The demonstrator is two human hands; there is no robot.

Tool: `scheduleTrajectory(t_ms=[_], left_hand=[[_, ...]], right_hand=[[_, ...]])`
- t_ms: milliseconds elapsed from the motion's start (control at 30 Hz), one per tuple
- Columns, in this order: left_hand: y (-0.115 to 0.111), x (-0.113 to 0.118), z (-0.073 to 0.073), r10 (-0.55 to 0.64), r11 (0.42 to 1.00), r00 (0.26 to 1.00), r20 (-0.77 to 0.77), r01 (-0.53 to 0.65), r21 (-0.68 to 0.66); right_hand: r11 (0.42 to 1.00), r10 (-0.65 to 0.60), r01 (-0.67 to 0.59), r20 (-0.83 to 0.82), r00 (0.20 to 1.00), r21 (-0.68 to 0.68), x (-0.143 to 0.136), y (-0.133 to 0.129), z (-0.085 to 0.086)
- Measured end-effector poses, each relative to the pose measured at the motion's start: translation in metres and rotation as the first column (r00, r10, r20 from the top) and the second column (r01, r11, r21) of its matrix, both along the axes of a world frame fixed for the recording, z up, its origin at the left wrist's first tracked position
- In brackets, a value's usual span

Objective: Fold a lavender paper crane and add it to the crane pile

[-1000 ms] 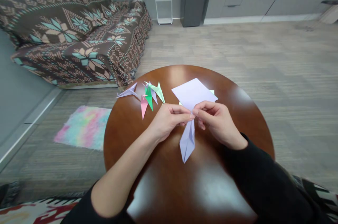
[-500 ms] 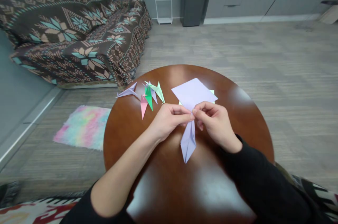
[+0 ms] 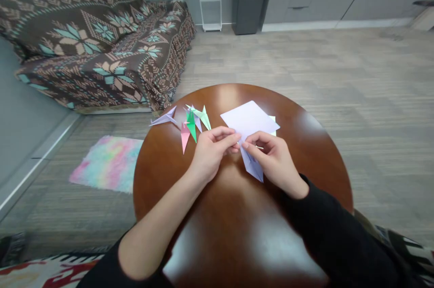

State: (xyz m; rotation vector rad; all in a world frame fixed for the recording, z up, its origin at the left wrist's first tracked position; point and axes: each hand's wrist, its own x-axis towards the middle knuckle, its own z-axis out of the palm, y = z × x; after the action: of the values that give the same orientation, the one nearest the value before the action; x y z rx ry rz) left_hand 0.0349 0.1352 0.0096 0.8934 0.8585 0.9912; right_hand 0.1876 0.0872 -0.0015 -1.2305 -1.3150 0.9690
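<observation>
A folded piece of lilac origami paper is pinched between my two hands above the table, its wide pointed end hanging down to the right. My left hand is closed on the paper's upper end, thumb against fingers. Close beside it, my right hand pinches the same piece near that end; its fingers hide part of the folds. Just beyond my hands lies a flat lilac paper sheet, with pale green paper peeking out from under it.
Left of my hands on the round brown table lie folded paper cranes: a lilac one, a pink one, a green one and a pale green one. A patterned sofa and fluffy rug stand beyond.
The folded lilac paper has turned so its lower end now points down and right, and sits higher. My left hand has shifted slightly left and up.
</observation>
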Motion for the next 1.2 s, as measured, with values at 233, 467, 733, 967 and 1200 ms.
scheduleTrajectory(t_ms=[233, 467, 733, 967, 1200], left_hand=[[-0.0009, 0.0022, 0.0004, 0.075, 0.996, 0.997, 0.019, -0.076, 0.038], [-0.0009, 0.0021, -0.0041, -0.014, 0.994, 0.997, -0.073, 0.022, 0.105], [-0.0073, 0.0043, -0.0054, -0.019, 0.986, 0.988, -0.156, 0.045, 0.164], [-0.0021, 0.0053, -0.0086, 0.112, 0.980, 0.991, -0.077, -0.097, 0.175], [-0.0011, 0.0044, -0.0079, -0.035, 0.974, 0.989, -0.143, 0.066, 0.215]], right_hand=[[1.000, -0.008, 0.008, 0.024, 1.000, 0.009, -0.0013, -0.0013, 0.0006], [0.999, -0.032, 0.032, 0.016, 0.999, 0.004, 0.0002, -0.0012, 0.0004], [0.997, -0.077, 0.077, -0.023, 0.997, -0.023, -0.0008, -0.0004, 0.0003], [0.993, -0.107, 0.104, -0.061, 0.992, -0.050, 0.0006, 0.0019, -0.0024], [0.995, -0.094, 0.090, -0.073, 0.993, -0.051, 0.0017, 0.0028, -0.0047]])
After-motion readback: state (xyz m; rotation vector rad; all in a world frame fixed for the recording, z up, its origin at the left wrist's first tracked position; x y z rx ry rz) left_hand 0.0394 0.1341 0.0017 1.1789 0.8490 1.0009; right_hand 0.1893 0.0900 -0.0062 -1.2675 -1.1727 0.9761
